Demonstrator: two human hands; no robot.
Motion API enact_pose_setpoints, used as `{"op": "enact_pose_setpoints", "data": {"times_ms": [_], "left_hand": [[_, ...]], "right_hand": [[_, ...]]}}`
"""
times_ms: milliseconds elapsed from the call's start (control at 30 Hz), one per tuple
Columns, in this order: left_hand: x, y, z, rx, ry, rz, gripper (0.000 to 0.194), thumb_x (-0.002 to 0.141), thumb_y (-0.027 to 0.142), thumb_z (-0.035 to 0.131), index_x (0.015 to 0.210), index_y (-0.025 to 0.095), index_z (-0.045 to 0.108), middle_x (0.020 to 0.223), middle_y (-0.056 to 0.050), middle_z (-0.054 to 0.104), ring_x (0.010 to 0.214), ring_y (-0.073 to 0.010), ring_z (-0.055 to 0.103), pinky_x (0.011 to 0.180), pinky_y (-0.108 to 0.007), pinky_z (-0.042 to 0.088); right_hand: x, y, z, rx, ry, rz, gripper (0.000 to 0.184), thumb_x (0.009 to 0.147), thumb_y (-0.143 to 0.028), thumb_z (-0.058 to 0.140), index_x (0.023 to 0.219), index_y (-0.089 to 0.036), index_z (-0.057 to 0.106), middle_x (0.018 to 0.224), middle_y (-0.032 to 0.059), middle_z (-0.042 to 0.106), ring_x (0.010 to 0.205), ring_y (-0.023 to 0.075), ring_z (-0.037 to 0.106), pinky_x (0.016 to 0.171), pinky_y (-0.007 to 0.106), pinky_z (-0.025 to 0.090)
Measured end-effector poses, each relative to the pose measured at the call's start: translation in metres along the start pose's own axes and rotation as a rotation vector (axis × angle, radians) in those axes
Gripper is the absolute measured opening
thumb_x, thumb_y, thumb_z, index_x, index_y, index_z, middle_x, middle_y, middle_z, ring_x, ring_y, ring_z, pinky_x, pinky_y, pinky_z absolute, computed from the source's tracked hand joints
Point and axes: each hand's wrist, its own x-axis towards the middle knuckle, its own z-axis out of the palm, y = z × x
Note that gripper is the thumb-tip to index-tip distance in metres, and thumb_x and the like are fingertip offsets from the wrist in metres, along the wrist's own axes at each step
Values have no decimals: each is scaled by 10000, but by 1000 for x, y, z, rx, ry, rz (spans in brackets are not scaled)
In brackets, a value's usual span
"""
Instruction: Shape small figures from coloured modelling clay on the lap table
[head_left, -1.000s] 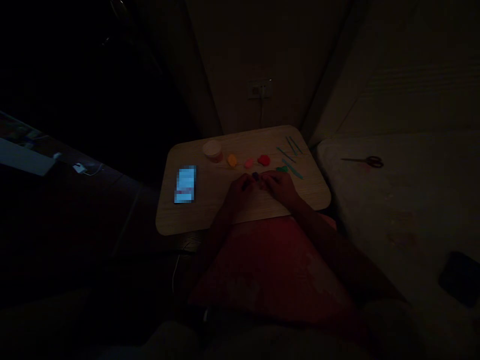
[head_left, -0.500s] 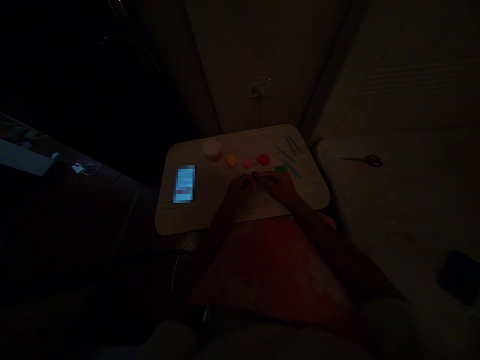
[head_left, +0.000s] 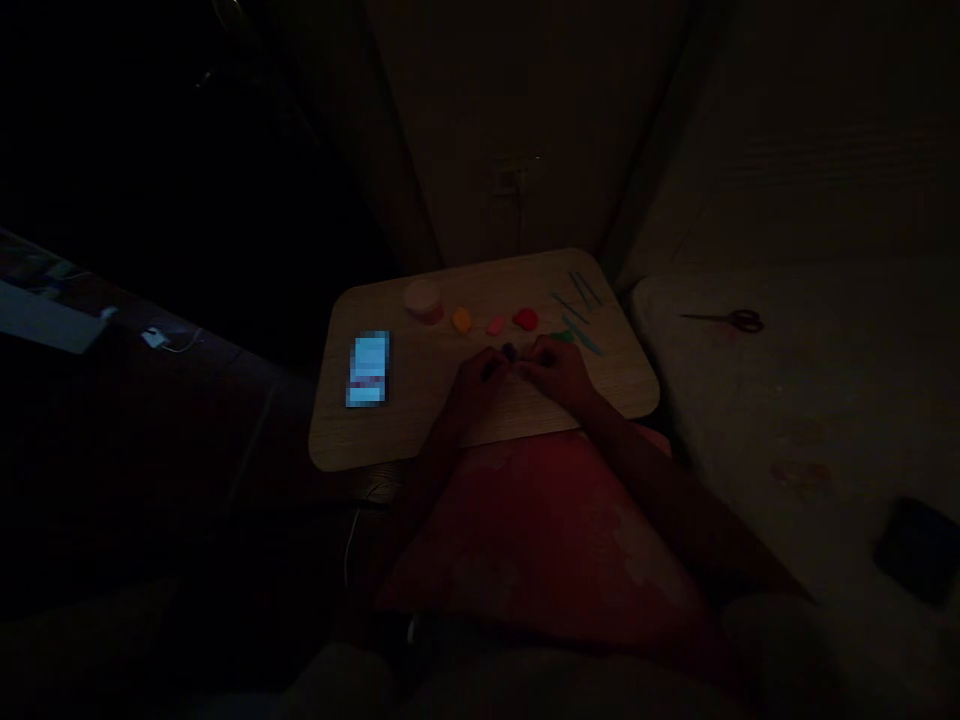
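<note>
Right hand has curled back, dark lump between its fingertips and left hand's, grips unclear.

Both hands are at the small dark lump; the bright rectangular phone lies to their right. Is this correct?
Not exactly: in the head view, the phone lies to their left. The left hand and right hand are at the dark lump.

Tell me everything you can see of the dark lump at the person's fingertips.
The dark lump is small, bluish-purple and roughly rounded, perhaps soft like clay; dim light hides its texture and any parts. It sits at the fingertips of the left hand, which appear to pinch it, with those of the right hand close by, over the table. Whether it touches the tabletop is unclear.
</note>
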Motion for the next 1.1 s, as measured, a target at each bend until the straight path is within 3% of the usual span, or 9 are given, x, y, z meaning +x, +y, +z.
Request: {"op": "enact_pose_setpoints", "data": {"times_ms": [133, 300, 500, 667, 833, 967, 1100], "left_hand": [[0, -1, 0, 0, 2, 3, 129, 926, 296, 593, 864, 186, 622, 823, 1, 636, 779, -152, 558, 746, -267, 453], [0, -2, 0, -3, -9, 5, 155, 922, 332, 584, 857, 193, 606, 801, 2, 614, 760, -153, 536, 725, -269, 433], [-1, -1, 0, -3, -6, 8, 165, 921, 350, 569, 879, 198, 617, 837, -6, 636, 782, -158, 547, 755, -274, 445], [-1, 1, 0, 9, -6, 7, 147, 924, 322, 565, 886, 192, 622, 847, -6, 647, 785, -156, 560, 775, -278, 459], [-1, 1, 0, 4, -8, 11, 124, 925, 291, 567, 883, 188, 623, 841, -7, 650, 775, -154, 563, 767, -277, 465], [-1, 1, 0, 15, -6, 6, 123, 926, 290, 577, 880, 187, 625, 849, -7, 657, 786, -155, 570, 766, -274, 461], [-1, 1, 0, 12, -4, 13, 111, 928, 271, 578, 881, 186, 632, 854, -3, 664, 793, -153, 580, 774, -274, 464]], "right_hand": [[1, 4, 2, 22, 25, 12, 429, 746, -510, 788, 593, -224, 507, 533, -42, 505, 534, 117, 445, 514, 249, 344], [0, 5, 3, 113, -42, 80, 409, 894, -558, 624, 672, -214, 607, 558, -10, 587, 515, 138, 522, 516, 262, 390], [1, 3, 0, 50, -72, 7, 345, 949, -451, 559, 816, -187, 736, 592, 15, 666, 541, 157, 603, 555, 269, 451], [2, 8, 2, 121, -80, 15, 310, 935, -377, 551, 1016, -181, 778, 834, 64, 786, 548, 162, 661, 535, 283, 501], [2, 8, 3, 133, -73, 35, 301, 912, -389, 605, 1021, -190, 802, 927, 91, 810, 584, 179, 705, 553, 303, 546], [2, 5, 4, 203, -66, 99, 298, 857, -459, 698, 945, -188, 786, 892, 88, 810, 600, 194, 729, 543, 300, 557], [1, 1, 4, 211, -40, 135, 307, 786, -497, 777, 830, -197, 728, 733, 57, 772, 565, 196, 702, 510, 293, 526]]}}
